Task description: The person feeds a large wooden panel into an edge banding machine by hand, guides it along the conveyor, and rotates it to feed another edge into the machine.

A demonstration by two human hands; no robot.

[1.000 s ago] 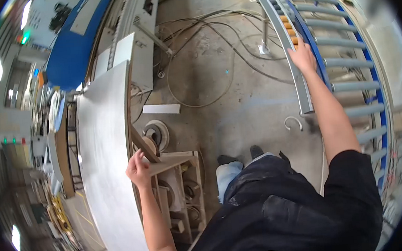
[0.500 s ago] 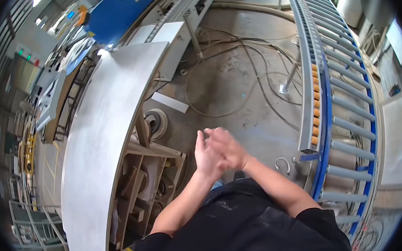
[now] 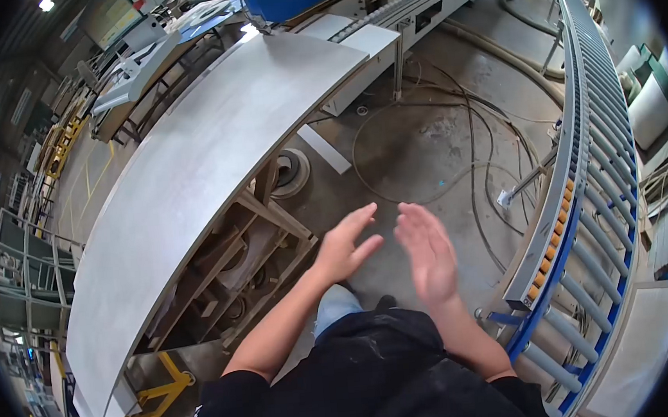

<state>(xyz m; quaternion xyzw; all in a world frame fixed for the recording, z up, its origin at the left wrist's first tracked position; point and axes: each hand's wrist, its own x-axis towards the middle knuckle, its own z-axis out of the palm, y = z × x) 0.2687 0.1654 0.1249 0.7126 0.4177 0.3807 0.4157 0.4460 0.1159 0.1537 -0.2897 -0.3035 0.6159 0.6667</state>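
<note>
Fingers of the left hand (image 3: 343, 247) and right hand (image 3: 430, 260) are loosely open, empty; the long, pale-grey, flat-topped bench (image 3: 210, 132) slants forward-right, nearer the left hand.

Both hands, the left hand (image 3: 347, 247) and the right hand (image 3: 429, 254), are raised with nothing in them, apart from each other, fingers extended. To their left stretches a pale, smooth surface (image 3: 211, 147), with a wooden shelf frame (image 3: 272, 223) beneath its near edge. To their right runs a roller conveyor (image 3: 589, 286) with grey rollers beside a narrow track holding orange rollers (image 3: 551, 252). Beyond them, dark cables (image 3: 474, 150) loop across the concrete floor (image 3: 461, 226).
</note>
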